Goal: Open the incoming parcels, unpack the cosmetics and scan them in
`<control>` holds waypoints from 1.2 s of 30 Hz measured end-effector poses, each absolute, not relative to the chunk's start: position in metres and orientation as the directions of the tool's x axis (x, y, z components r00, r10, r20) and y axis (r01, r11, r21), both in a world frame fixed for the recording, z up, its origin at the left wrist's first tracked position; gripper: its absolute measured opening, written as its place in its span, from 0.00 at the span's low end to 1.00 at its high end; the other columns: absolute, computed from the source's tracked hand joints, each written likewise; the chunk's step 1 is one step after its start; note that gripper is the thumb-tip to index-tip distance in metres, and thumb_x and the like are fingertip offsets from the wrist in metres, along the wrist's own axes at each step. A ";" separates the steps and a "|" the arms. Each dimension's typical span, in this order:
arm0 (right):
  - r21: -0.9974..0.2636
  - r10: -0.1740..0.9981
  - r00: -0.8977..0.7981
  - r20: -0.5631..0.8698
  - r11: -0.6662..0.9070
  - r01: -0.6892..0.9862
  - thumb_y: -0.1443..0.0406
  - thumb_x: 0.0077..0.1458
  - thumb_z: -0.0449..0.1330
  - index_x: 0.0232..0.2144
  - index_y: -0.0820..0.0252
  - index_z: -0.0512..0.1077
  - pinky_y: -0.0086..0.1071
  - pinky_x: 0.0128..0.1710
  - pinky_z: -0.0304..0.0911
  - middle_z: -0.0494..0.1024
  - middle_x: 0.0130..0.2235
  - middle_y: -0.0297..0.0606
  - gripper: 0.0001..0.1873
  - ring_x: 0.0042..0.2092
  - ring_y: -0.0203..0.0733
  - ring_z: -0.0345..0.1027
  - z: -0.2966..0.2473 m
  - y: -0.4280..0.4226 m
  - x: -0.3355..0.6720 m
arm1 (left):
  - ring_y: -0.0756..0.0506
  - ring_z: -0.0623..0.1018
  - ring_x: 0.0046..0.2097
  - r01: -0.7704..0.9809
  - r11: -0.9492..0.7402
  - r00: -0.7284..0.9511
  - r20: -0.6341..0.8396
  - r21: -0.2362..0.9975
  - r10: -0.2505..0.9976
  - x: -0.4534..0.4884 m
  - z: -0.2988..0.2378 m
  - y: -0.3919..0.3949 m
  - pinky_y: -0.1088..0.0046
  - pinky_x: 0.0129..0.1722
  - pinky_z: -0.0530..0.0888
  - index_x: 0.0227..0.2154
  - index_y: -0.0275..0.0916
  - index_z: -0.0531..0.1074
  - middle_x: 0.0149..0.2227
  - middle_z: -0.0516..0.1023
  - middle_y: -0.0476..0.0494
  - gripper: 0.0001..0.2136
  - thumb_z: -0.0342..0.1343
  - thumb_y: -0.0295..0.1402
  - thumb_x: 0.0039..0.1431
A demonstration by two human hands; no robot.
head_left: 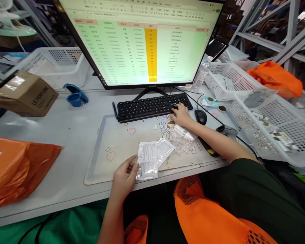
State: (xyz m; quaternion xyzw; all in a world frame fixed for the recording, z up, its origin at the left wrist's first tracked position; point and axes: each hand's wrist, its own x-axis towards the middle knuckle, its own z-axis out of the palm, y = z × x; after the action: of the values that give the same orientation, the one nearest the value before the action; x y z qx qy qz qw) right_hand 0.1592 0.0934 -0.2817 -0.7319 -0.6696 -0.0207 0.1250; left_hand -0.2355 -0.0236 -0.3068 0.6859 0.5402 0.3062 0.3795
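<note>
My left hand (125, 173) is at the desk's front edge, thumb and fingers closed on the left edge of a white printed sachet (147, 159). A second white sachet (165, 150) lies tilted, partly beneath the first. My right hand (181, 114) rests with fingers spread over the right part of the black keyboard (147, 107). Under my right wrist is a crumpled clear plastic bag (181, 137); what is in it I cannot make out. Just right of that hand sits a black mouse (201, 117). Behind the keyboard the monitor (122, 44) shows a table with one yellow column.
On the left are an orange plastic package (22, 169), a cardboard box (27, 93) and a blue tape dispenser (76, 96). White baskets (274, 125) line the right side. A scanner-like device (226, 131) with a cable and a bottle (201, 74) stand nearby. A pen (114, 110) lies left of the keyboard.
</note>
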 end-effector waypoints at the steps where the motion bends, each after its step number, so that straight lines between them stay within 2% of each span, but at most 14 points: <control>1: -0.154 0.974 0.093 0.207 -0.061 0.986 0.53 0.71 0.53 0.62 0.67 0.77 0.58 0.72 0.50 0.68 0.68 0.58 0.29 0.74 0.66 0.49 -0.282 0.093 0.159 | 0.45 0.75 0.30 0.513 -0.126 0.226 0.007 0.849 0.974 -0.235 -0.307 -0.024 0.67 0.33 0.78 0.53 0.33 0.81 0.30 0.77 0.45 0.31 0.55 0.56 0.63; 3: -0.156 0.973 0.071 0.221 -0.037 0.987 0.54 0.71 0.53 0.61 0.67 0.78 0.58 0.70 0.51 0.71 0.65 0.59 0.29 0.72 0.66 0.53 -0.282 0.091 0.160 | 0.45 0.75 0.30 0.509 -0.126 0.228 0.007 0.851 0.974 -0.235 -0.307 -0.024 0.67 0.33 0.78 0.53 0.33 0.81 0.30 0.77 0.45 0.31 0.55 0.56 0.63; 5: -0.167 0.972 0.056 0.230 -0.017 0.986 0.55 0.71 0.52 0.65 0.68 0.74 0.59 0.69 0.51 0.74 0.64 0.59 0.30 0.71 0.65 0.55 -0.282 0.091 0.161 | 0.45 0.75 0.30 0.500 -0.133 0.233 0.015 0.855 0.972 -0.235 -0.308 -0.024 0.68 0.33 0.77 0.53 0.33 0.81 0.30 0.77 0.45 0.30 0.55 0.56 0.63; 8: -0.182 0.964 0.073 0.256 -0.026 0.983 0.55 0.71 0.51 0.70 0.69 0.68 0.61 0.69 0.50 0.73 0.65 0.60 0.33 0.72 0.67 0.53 -0.282 0.091 0.161 | 0.46 0.75 0.29 0.496 -0.143 0.232 0.028 0.856 0.972 -0.234 -0.308 -0.024 0.68 0.33 0.77 0.53 0.33 0.81 0.30 0.76 0.46 0.30 0.55 0.55 0.63; 10: -0.183 0.963 0.102 0.250 -0.056 0.981 0.54 0.71 0.53 0.67 0.68 0.72 0.62 0.70 0.50 0.69 0.68 0.60 0.32 0.74 0.69 0.50 -0.282 0.092 0.160 | 0.46 0.74 0.29 0.500 -0.146 0.227 0.034 0.854 0.973 -0.233 -0.306 -0.024 0.68 0.33 0.77 0.53 0.32 0.81 0.30 0.76 0.46 0.30 0.55 0.55 0.63; 13: -0.180 0.970 0.118 0.211 -0.080 0.980 0.54 0.70 0.55 0.61 0.67 0.78 0.63 0.71 0.48 0.58 0.75 0.59 0.28 0.77 0.70 0.43 -0.280 0.091 0.161 | 0.47 0.74 0.29 0.514 -0.152 0.219 0.042 0.844 0.975 -0.230 -0.304 -0.025 0.68 0.33 0.77 0.52 0.32 0.80 0.29 0.76 0.46 0.30 0.54 0.54 0.63; 15: -0.184 0.970 0.111 0.218 -0.071 0.980 0.55 0.70 0.56 0.64 0.68 0.75 0.64 0.73 0.46 0.52 0.78 0.58 0.30 0.78 0.70 0.40 -0.277 0.088 0.162 | 0.47 0.73 0.29 0.521 -0.152 0.213 0.045 0.840 0.976 -0.229 -0.302 -0.025 0.69 0.33 0.76 0.52 0.32 0.80 0.30 0.76 0.46 0.30 0.54 0.54 0.63; 17: -0.194 0.964 0.105 0.243 -0.057 0.979 0.55 0.70 0.56 0.67 0.68 0.72 0.64 0.73 0.44 0.51 0.78 0.57 0.32 0.79 0.69 0.40 -0.275 0.084 0.165 | 0.47 0.73 0.29 0.526 -0.152 0.209 0.046 0.837 0.977 -0.228 -0.301 -0.025 0.69 0.33 0.76 0.52 0.32 0.81 0.30 0.76 0.46 0.30 0.54 0.54 0.62; 20: -0.219 0.964 0.110 0.244 -0.056 0.974 0.55 0.70 0.54 0.68 0.68 0.70 0.63 0.74 0.44 0.59 0.76 0.57 0.32 0.78 0.68 0.44 -0.273 0.078 0.170 | 0.46 0.74 0.30 0.536 -0.157 0.211 0.048 0.829 0.976 -0.227 -0.301 -0.025 0.68 0.34 0.77 0.53 0.31 0.80 0.30 0.76 0.45 0.31 0.54 0.54 0.62; 24: -0.248 0.971 0.136 0.198 -0.085 0.965 0.57 0.70 0.53 0.68 0.70 0.69 0.64 0.73 0.46 0.73 0.67 0.58 0.32 0.73 0.68 0.55 -0.274 0.077 0.173 | 0.46 0.74 0.30 0.540 -0.170 0.219 0.058 0.824 0.974 -0.226 -0.303 -0.025 0.68 0.34 0.77 0.54 0.31 0.80 0.31 0.77 0.45 0.31 0.54 0.55 0.63; 29: -0.262 0.960 0.173 0.220 -0.113 0.958 0.58 0.70 0.53 0.71 0.71 0.65 0.60 0.73 0.49 0.70 0.70 0.58 0.34 0.74 0.65 0.56 -0.257 0.065 0.181 | 0.46 0.74 0.29 0.541 -0.183 0.214 0.076 0.821 0.974 -0.230 -0.307 -0.024 0.68 0.34 0.77 0.53 0.31 0.80 0.31 0.78 0.45 0.30 0.54 0.54 0.62; 32: -0.271 0.973 0.174 0.151 -0.129 0.954 0.56 0.70 0.52 0.66 0.69 0.72 0.53 0.68 0.59 0.76 0.64 0.56 0.30 0.68 0.62 0.66 -0.241 0.033 0.190 | 0.44 0.77 0.32 0.539 -0.258 0.222 0.161 0.802 0.962 -0.221 -0.295 -0.019 0.66 0.37 0.79 0.50 0.33 0.81 0.33 0.79 0.43 0.26 0.54 0.52 0.64; 34: -0.236 0.986 0.163 0.039 -0.150 0.960 0.52 0.69 0.56 0.59 0.68 0.79 0.53 0.63 0.64 0.81 0.58 0.57 0.30 0.62 0.65 0.71 -0.235 0.003 0.193 | 0.42 0.80 0.39 0.544 -0.389 0.341 0.227 0.743 0.912 -0.199 -0.279 -0.011 0.63 0.44 0.80 0.51 0.36 0.81 0.37 0.81 0.41 0.23 0.53 0.49 0.67; 36: -0.180 0.989 0.143 -0.033 -0.146 0.973 0.48 0.65 0.60 0.55 0.67 0.82 0.55 0.62 0.64 0.80 0.57 0.59 0.30 0.61 0.68 0.70 -0.236 -0.030 0.191 | 0.38 0.81 0.49 0.536 -0.552 0.542 0.240 0.639 0.805 -0.161 -0.262 0.003 0.59 0.54 0.79 0.54 0.38 0.79 0.46 0.83 0.38 0.20 0.52 0.45 0.71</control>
State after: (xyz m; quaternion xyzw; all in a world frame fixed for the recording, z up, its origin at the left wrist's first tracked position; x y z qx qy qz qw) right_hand 0.1914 -0.0297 -0.2362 -0.7536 -0.6508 0.0716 0.0577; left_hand -0.1606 0.0031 -0.2624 0.8404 0.3989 0.2640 0.2549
